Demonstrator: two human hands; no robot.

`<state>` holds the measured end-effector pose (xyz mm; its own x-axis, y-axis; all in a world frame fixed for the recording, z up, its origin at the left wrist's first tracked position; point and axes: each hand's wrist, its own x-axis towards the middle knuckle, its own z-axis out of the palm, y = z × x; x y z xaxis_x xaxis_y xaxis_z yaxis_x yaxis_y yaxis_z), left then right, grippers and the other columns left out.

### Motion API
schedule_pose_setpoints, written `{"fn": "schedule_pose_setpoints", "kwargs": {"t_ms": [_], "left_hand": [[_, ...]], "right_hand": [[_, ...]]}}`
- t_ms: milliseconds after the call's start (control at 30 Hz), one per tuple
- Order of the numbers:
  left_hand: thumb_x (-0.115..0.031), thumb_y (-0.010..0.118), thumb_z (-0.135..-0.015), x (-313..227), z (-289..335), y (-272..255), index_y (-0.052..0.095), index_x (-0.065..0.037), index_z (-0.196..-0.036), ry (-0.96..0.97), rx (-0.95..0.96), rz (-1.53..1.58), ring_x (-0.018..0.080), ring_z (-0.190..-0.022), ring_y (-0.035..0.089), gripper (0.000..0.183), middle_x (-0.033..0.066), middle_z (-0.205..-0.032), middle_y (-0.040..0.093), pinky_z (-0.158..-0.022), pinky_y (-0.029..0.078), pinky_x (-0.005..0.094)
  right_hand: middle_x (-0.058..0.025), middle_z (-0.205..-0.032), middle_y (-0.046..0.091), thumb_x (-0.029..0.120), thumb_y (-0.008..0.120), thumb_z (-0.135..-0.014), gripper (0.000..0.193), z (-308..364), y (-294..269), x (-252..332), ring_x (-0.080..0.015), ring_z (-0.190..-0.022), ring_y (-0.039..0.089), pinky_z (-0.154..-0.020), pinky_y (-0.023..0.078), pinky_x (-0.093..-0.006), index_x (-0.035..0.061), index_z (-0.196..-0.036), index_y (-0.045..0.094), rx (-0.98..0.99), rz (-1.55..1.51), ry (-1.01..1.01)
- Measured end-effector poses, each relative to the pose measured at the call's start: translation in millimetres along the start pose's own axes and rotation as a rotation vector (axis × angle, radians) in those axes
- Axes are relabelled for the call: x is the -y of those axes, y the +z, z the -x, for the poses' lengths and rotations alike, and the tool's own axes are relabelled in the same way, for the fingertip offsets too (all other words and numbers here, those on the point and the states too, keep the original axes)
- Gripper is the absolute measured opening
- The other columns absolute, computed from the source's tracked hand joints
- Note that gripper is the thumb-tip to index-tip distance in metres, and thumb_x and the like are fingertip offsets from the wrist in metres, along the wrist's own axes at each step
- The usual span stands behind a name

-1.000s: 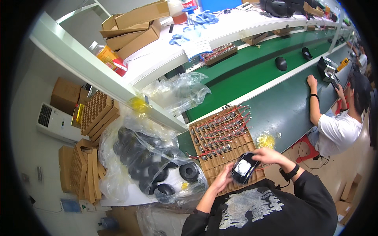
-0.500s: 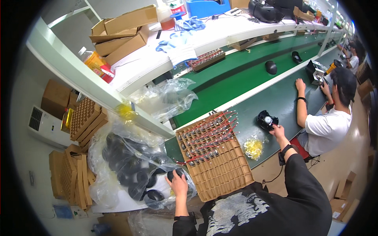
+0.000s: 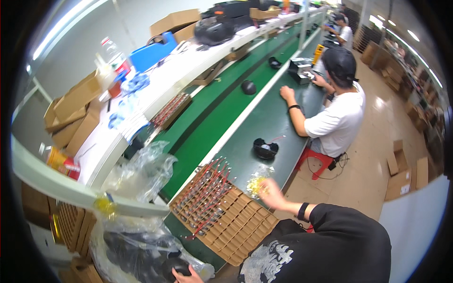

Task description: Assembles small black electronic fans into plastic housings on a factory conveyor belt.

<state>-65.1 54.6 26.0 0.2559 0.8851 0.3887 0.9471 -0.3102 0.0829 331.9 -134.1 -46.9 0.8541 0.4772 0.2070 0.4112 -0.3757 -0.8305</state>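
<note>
At the lower edge, my left hand [image 3: 185,275] is closed round a black round shell [image 3: 172,268], beside the clear plastic bag [image 3: 141,231] of dark parts. My right hand [image 3: 271,194] reaches down into a small pile of yellow and clear bits [image 3: 255,185] on the bench, fingers bunched; what they pinch is too small to tell. Beyond it a black open housing [image 3: 265,149] rests with a thin red wire sticking out. Between my arms lies a cardboard divider tray [image 3: 245,225], its far-left cells filled with small metal parts on red wires.
A green conveyor belt [image 3: 212,101] runs along the bench's far side, bearing black shells [image 3: 248,87]. To the right a co-worker in white [image 3: 337,113] sits on a red stool [image 3: 315,160]. A white shelf post [image 3: 85,186] crosses at left, near crumpled plastic film [image 3: 144,165].
My right hand has left the black housing and moved nearer, to the yellow pile. My left hand stays at the bag with a black shell. The view has swung to the right.
</note>
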Motion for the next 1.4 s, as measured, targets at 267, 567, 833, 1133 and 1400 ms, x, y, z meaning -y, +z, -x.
{"fn": "schedule_pose_setpoints", "kwargs": {"t_ms": [267,567,833,1133,1400], "left_hand": [[-0.049,0.082,-0.061,-3,16,23,0.056,-0.011,-0.116,0.179,-0.326,0.092,0.0289,-0.078,0.047,0.072,0.0064,-0.081,0.060,-0.069,0.040,0.0390],[-0.035,0.079,-0.068,17,42,29,0.052,-0.007,-0.119,0.042,-0.201,0.327,0.0296,-0.091,0.040,0.065,0.0085,-0.085,0.057,-0.078,0.036,0.0393],[-0.020,0.084,-0.065,24,24,13,0.042,-0.004,-0.128,0.090,-0.136,0.443,0.0230,-0.084,0.041,0.077,0.0060,-0.081,0.051,-0.079,0.035,0.0331],[-0.010,0.058,-0.087,75,-57,-48,0.030,-0.004,-0.133,-0.462,-0.332,1.300,0.0199,-0.097,0.052,0.053,0.0121,-0.105,0.054,-0.084,0.044,0.0322],[-0.029,0.046,-0.096,2,-39,-60,0.040,-0.002,-0.127,-0.449,0.170,1.650,0.0205,-0.109,0.052,0.041,0.0130,-0.121,0.048,-0.091,0.044,0.0339]], "right_hand": [[-0.0191,-0.117,0.052,0.018,0.063,-0.079,0.048,63,74,107,-0.0363,-0.110,0.050,-0.092,0.041,-0.0437,-0.0011,-0.120,0.047,1.039,-0.345,-0.588],[-0.0168,-0.121,0.050,0.031,0.079,-0.058,0.084,129,195,158,-0.0378,-0.115,0.046,-0.095,0.038,-0.0445,0.0039,-0.128,0.040,1.069,-0.418,-0.801],[-0.0031,-0.078,0.062,0.017,0.057,-0.074,0.021,128,213,175,-0.0200,-0.084,0.058,-0.074,0.041,-0.0335,0.0122,-0.094,0.062,0.940,0.089,-0.992],[-0.0088,-0.091,0.060,0.021,0.061,-0.076,0.032,111,179,146,-0.0233,-0.091,0.057,-0.079,0.044,-0.0351,0.0107,-0.105,0.059,0.992,0.333,-1.057],[-0.0123,-0.108,0.053,0.027,0.068,-0.082,0.042,63,77,244,-0.0290,-0.104,0.051,-0.091,0.041,-0.0387,0.0052,-0.115,0.055,1.024,-0.605,-0.291]]}}
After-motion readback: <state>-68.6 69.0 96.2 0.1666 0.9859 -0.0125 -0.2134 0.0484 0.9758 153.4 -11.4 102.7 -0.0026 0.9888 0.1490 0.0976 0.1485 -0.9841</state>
